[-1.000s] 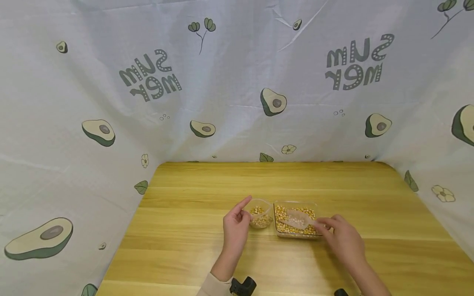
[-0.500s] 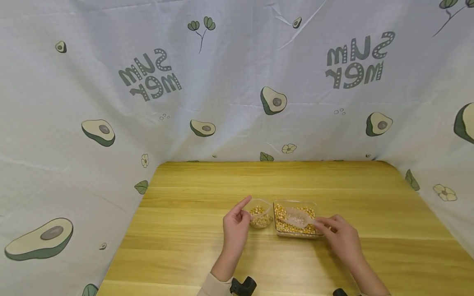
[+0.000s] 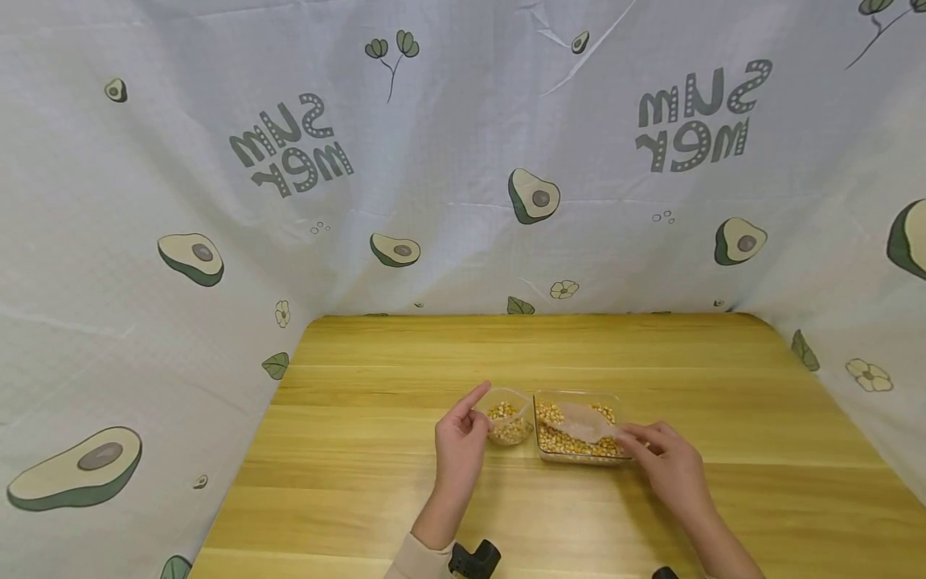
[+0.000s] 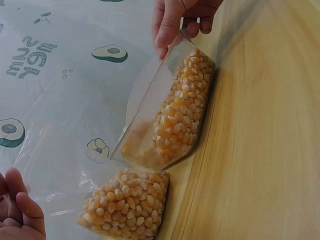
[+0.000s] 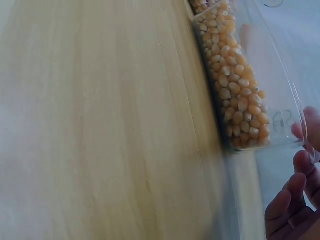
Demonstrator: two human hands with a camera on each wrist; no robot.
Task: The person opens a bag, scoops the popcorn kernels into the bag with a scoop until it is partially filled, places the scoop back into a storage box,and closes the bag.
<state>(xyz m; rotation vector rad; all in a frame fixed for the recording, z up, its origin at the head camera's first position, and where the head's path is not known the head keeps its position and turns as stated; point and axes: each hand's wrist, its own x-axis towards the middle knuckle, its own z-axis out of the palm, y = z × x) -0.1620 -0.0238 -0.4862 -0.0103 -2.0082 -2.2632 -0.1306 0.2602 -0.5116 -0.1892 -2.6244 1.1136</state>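
Right hand (image 3: 669, 462) pinching my clear plastic scoop (image 3: 584, 424) over rectangular clear tub of yellow corn kernels (image 3: 579, 440); left hand (image 3: 460, 442) loosely curled, forefinger out, beside small clear kernel cup (image 3: 510, 423) on grained wooden worktop (image 3: 579, 354).

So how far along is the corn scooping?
The cup already holds some kernels, about half full. The right hand holds a clear scoop over the tray; the left hand touches the cup. The tray holds plenty of corn, so most of the moving looks left.
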